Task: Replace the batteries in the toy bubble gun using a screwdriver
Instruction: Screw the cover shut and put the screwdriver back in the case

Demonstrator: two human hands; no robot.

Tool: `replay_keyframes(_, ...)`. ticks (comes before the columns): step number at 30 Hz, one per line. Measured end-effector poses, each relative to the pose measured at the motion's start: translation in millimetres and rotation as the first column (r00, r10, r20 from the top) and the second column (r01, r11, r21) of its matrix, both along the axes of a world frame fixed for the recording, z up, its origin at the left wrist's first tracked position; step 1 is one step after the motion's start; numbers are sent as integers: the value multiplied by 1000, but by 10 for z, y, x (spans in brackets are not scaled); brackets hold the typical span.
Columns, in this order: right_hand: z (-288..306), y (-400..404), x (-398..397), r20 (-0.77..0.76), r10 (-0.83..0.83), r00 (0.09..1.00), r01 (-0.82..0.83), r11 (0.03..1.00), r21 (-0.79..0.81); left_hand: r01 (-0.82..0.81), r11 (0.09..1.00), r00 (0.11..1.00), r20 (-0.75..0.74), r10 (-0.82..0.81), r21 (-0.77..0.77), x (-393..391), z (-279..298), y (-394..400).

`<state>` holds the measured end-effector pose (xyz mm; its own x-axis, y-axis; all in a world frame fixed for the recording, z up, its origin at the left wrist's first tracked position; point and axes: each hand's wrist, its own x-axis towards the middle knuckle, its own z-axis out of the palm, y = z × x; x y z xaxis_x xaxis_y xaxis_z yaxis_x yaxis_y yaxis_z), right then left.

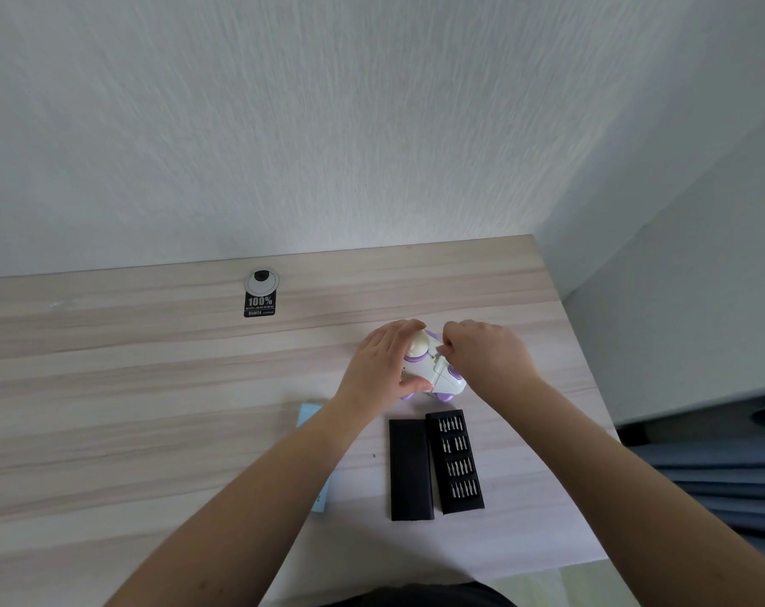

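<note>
A white and purple toy bubble gun (433,374) lies on the wooden table (153,387) toward its right side. My left hand (383,365) grips the toy from the left, fingers over its rounded cream top and thumb on its white body. My right hand (488,357) comes in from the right with its fingers curled, pinching something small and thin at the middle of the toy; the hand hides most of it, so I cannot tell what it is.
An open black screwdriver bit case (457,462) with rows of bits lies near the toy, its black lid (409,468) beside it on the left. A light blue box (313,416) shows under my left forearm. A black label (260,302) sits by the far wall.
</note>
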<state>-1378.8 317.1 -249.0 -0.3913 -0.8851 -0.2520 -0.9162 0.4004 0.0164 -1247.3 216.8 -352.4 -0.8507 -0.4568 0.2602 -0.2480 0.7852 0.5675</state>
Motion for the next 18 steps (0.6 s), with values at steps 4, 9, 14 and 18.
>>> replay_keyframes(4,54,-34,19,-79,26,997,-18,995,98,1,1000,1000,4,-1,-1,13,2,3)
replay_keyframes(9,27,9,-8,37,-20,999,20,1000,-7,-1,1000,1000,4,1,-5,14,5,7)
replay_keyframes(14,-14,30,-68,48,69,996,-68,998,-9,3,1000,1000,-9,-3,-13,5,7,1)
replay_keyframes(18,19,-40,-21,-19,24,1000,-23,997,70,6,1000,1000,-5,-6,0,14,-7,0)
